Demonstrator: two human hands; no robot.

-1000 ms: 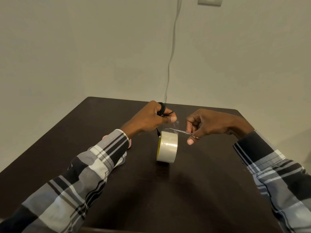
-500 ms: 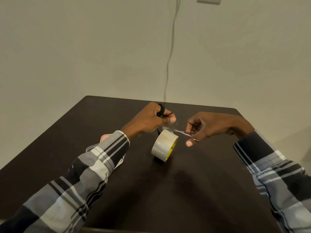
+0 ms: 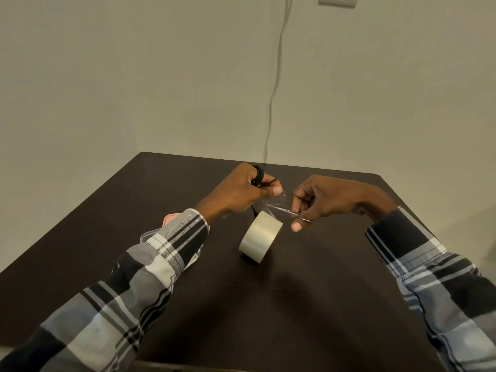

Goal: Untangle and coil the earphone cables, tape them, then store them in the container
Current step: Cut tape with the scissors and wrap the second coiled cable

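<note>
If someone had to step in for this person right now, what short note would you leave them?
Left hand: grips the coiled black earphone cable and pinches the tape strip.
Right hand: holds small scissors, blades at the strip.
Tape roll stands tilted on the table, strip running up to the hands. Container sits mostly hidden behind the left sleeve.
Done: cable coiled.
Left: cut strip, wrap coil, store it.

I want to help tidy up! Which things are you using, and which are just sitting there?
Using:
coiled black earphone cable in left hand
clear tape strip
scissors in right hand
tape roll
container

Just there:
wall wire
wall socket
</note>
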